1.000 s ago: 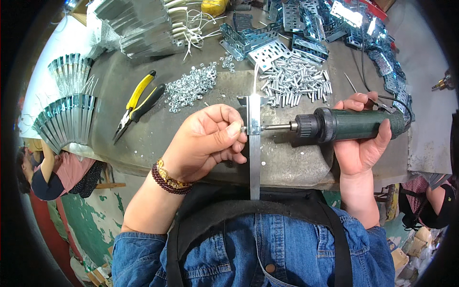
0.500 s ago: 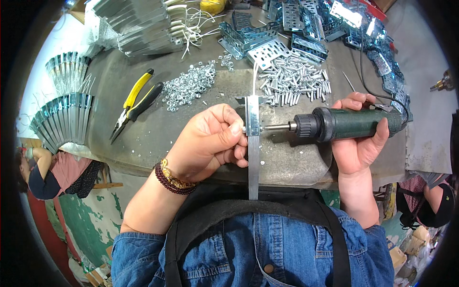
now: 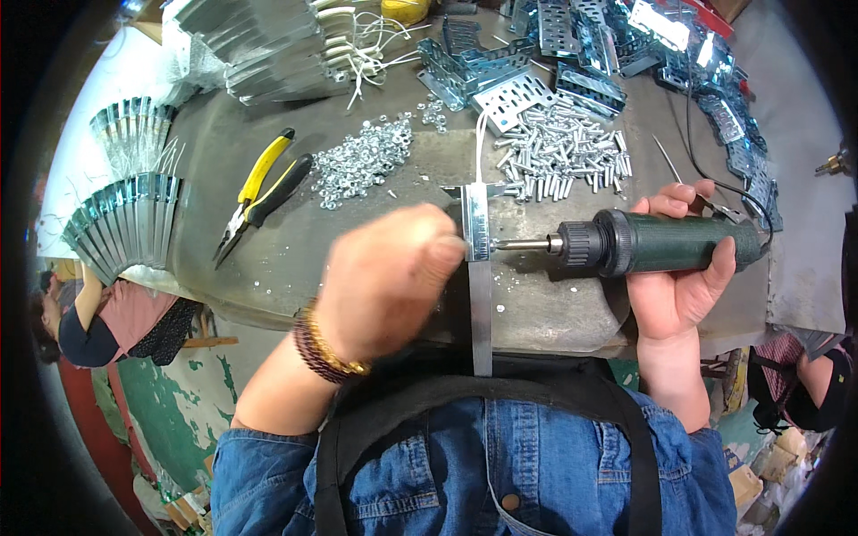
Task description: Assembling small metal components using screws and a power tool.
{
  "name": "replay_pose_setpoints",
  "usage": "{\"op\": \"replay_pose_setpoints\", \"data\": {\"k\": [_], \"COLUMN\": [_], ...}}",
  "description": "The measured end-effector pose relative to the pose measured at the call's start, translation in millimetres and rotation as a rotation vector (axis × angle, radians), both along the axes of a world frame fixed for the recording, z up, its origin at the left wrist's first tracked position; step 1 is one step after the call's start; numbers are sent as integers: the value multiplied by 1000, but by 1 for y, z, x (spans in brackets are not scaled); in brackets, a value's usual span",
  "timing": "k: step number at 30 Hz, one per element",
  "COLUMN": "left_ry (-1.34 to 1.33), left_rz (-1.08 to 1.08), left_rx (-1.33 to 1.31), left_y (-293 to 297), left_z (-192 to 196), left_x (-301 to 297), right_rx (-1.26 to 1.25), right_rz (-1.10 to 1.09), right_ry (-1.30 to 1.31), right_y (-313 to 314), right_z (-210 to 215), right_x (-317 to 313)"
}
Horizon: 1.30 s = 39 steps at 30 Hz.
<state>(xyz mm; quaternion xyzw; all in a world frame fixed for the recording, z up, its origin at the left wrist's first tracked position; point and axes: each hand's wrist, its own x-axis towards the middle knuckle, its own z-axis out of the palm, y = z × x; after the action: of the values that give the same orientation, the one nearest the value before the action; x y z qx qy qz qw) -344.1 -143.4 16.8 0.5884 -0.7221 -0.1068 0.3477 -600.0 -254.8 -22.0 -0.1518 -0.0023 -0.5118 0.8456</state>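
My right hand [image 3: 675, 286] is wrapped round a dark green electric screwdriver [image 3: 670, 243], its thumb along the near side. The driver's bit [image 3: 523, 245] points left and meets the side of a shiny metal bracket [image 3: 477, 223]. This bracket sits on a long grey metal strip [image 3: 481, 313] with white wires [image 3: 481, 147] at its far end; the strip's near end reaches my apron. My left hand [image 3: 389, 277], blurred by motion, is curled closed on the bracket's left side, opposite the bit. What its fingertips pinch, if anything, is hidden.
Silver screws [image 3: 559, 156] and small nuts [image 3: 365, 159] lie in heaps beyond my hands. Yellow-black pliers [image 3: 259, 192] rest at left. Perforated metal brackets [image 3: 585, 85] pile up at far right. Wired metal strips [image 3: 277, 49] are stacked at the back and left. A cable [image 3: 706, 174] trails from the driver.
My left hand has rolled over, so its back now faces up and its fingertips are out of sight. The right hand and screwdriver keep nearly the same place against the bracket.
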Motion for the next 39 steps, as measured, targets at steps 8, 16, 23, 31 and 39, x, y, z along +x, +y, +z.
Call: {"op": "replay_pose_setpoints", "data": {"k": [8,16,23,31,39], "left_ry": [-564,1476,1190,743,682], "left_rz": [514,-211,-213,23,-22], "left_rx": [161,-62,-108,-148,-249], "left_y": [41,36,-16,-39,-42], "left_z": [-15,37,43,58,52], "left_x": [161,126,8,-25,-37], "right_rx": [20,18,-12,-17,-102], "right_rz": [6,0,-2,36,-21], "right_ry": [1,23,35,-25,-6], "right_y": [1,3,2,0,3], "right_z": [1,2,1,-1,-2], "right_x": [-3,1,2,2,2]}}
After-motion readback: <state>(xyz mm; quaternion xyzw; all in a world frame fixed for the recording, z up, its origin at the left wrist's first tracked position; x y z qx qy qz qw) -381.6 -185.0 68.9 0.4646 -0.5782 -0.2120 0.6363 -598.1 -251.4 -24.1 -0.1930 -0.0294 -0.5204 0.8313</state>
